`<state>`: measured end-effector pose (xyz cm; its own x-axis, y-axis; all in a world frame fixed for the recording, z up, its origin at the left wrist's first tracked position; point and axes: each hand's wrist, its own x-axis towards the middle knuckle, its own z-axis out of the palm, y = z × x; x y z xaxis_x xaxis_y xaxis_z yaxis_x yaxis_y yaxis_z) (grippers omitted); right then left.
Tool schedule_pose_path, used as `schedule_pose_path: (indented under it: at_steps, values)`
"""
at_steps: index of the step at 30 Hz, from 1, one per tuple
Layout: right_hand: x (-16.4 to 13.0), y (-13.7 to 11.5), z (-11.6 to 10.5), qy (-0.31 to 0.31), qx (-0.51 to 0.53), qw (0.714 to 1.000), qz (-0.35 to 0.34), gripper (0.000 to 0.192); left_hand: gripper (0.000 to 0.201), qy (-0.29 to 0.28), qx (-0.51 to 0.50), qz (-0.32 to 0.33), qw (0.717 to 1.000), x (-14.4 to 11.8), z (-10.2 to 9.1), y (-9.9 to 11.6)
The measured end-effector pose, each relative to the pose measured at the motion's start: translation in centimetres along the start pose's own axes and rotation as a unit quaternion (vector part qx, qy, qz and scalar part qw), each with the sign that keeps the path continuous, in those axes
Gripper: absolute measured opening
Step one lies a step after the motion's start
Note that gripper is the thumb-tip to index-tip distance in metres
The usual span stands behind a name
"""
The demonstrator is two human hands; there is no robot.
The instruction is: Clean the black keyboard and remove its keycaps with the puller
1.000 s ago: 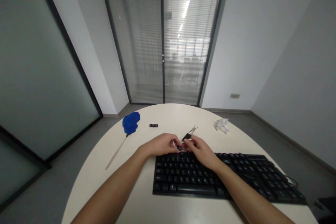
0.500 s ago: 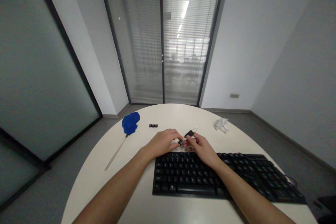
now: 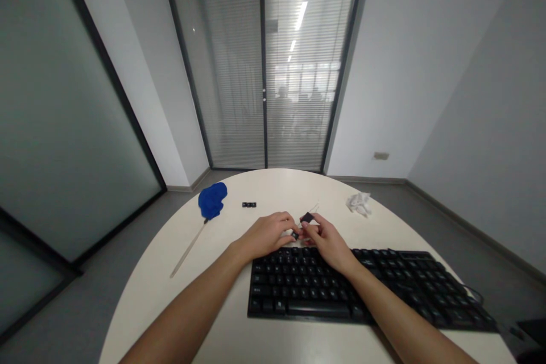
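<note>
At the far left of the frame a frosted glass wall (image 3: pixel 63 114) runs back to a glazed door with blinds (image 3: pixel 264 68) at the top centre. Below it, a round pale table (image 3: pixel 140 290) fills the lower half of the frame.

On the table's left part lies a blue duster (image 3: pixel 212 200) with a thin pale handle (image 3: pixel 187 249) that slants toward the lower left. Just right of the blue head, a short row of loose black keys (image 3: pixel 249 205) sits on the bare tabletop.

Near the centre the left hand (image 3: pixel 267 233) hovers at the far edge of a black keyboard (image 3: pixel 362 287), its fingers curled narrow and pinching a small black keycap (image 3: pixel 295 235) between the fingertips. The right hand (image 3: pixel 326 240) meets it there, fingertips touching the same keycap, and is closed around a small puller tool (image 3: pixel 307 216) whose black body and thin wire end stick up past the knuckles toward the upper right. The keycap sits between the two hands, just above the keyboard's top row, left of centre.

The keyboard stretches from mid-frame to the lower right, with both forearms crossing over it or beside it. In the right middle of the frame, well beyond the keyboard, a crumpled white tissue (image 3: pixel 359 203) lies near the table's far edge. A cable (image 3: pixel 475 294) leaves the keyboard's right end.
</note>
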<state>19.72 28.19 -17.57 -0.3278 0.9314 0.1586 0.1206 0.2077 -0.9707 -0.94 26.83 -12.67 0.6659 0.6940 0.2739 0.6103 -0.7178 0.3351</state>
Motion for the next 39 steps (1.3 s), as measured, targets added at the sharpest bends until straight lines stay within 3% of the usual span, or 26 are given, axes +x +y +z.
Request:
schedule_pose_path:
  at_steps: [6,13,17,23,30,39]
  values:
    - [0.1,0.5,0.1,0.025,-0.019,1.000,-0.007,0.043,0.021,0.006,0.027,0.001,1.000,0.0,0.7,-0.2]
    - [-0.1,0.3,0.2,0.058,-0.144,0.987,-0.041,0.035,0.017,0.040,0.024,0.001,0.999,0.4,1.1,-0.3]
    - [0.0,0.8,0.2,0.058,-0.123,0.990,-0.028,0.032,0.015,0.099,0.038,-0.068,0.992,0.3,1.2,-1.8]
    - [0.1,1.1,0.4,0.054,-0.138,0.989,-0.022,0.033,0.014,0.178,0.081,-0.206,0.959,-0.4,0.7,-5.2]
    - [0.2,1.3,0.4,0.048,-0.132,0.990,-0.021,0.034,0.012,0.244,0.113,-0.227,0.936,1.2,-1.9,-7.1]
    - [0.0,1.0,0.5,0.032,-0.143,0.989,-0.018,0.028,0.012,0.205,0.152,-0.253,0.933,1.1,1.9,-9.3]
